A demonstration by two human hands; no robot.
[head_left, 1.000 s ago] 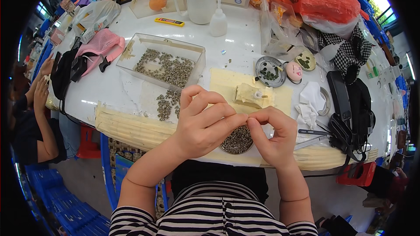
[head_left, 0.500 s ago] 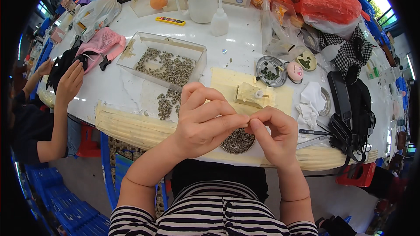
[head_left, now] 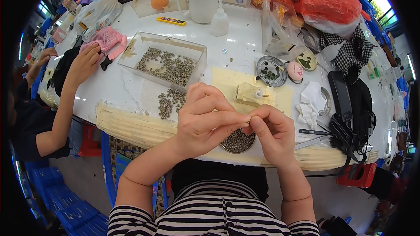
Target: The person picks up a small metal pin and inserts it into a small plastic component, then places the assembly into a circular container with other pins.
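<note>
My left hand [head_left: 203, 124] and my right hand [head_left: 273, 133] meet fingertip to fingertip above the table's near edge. Both are pinched on a tiny piece between them, too small to make out. Below the fingers sits a round dish of small metallic pieces [head_left: 238, 141], partly covered by my hands. Just beyond them stands a cream-coloured block [head_left: 249, 95] with a small upright cup on it, on a yellowish sheet [head_left: 223, 78]. Left of that, a clear tray [head_left: 199, 61] holds many similar metallic pieces, and a loose heap [head_left: 165, 107] lies in front of it.
Right: a round tin with dark green bits [head_left: 271, 71], white tissue [head_left: 309, 100], tweezers [head_left: 313, 132] and a black bag [head_left: 350, 126]. Behind: a white mug [head_left: 201, 0], a squeeze bottle [head_left: 219, 22], a yellow box cutter [head_left: 171, 21]. A co-worker's hand [head_left: 85, 63] is at left, by a pink mesh item [head_left: 107, 39].
My hands stay almost in place, with slight shifts of the fingers at the pinch. The co-worker's near hand has moved up and right onto the pink mesh item.
</note>
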